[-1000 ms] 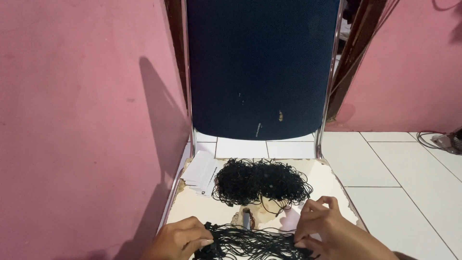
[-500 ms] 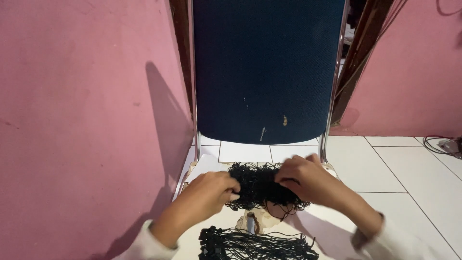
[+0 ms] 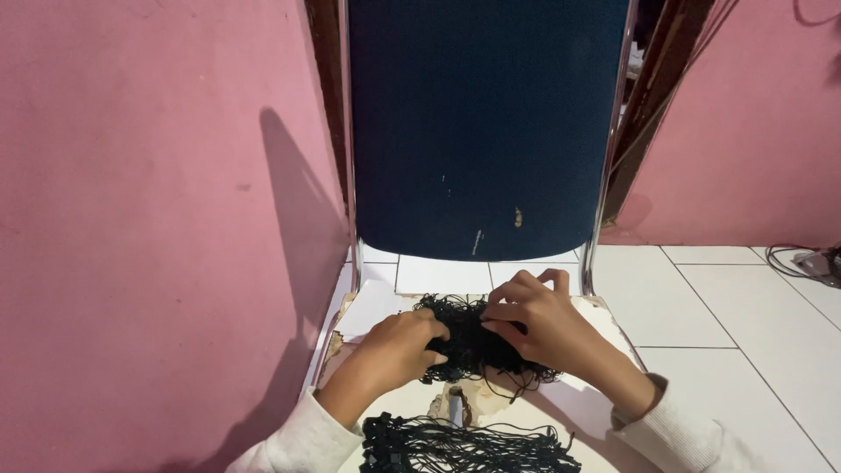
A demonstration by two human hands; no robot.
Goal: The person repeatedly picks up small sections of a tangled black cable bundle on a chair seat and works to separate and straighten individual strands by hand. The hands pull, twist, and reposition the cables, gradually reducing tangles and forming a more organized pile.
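A: What's the tangle made of?

B: Thin black cords, a loose matted clump lying on the worn chair seat, whose pale cover is torn and peeling at the edges. Both hands are in it: the left hand has its fingers curled into the clump's left side, the right hand pinches strands at the top right. Both are closed on cords.

A: And the nearer heap?

B: The bundle at the bottom edge is tidier, its cords laid side by side with small black tags lined up at its left end. A small grey cylinder stands between the two piles.

A: What changed from a second ago?

B: Then the hands were down on the bundle; half a second ago they had reached the tangle, and now they grip it more tightly, closer together.

A: Any paper?

B: A white sheet lies flat at the seat's left rear corner, beneath the dark blue backrest, which is flecked with pale scuffs
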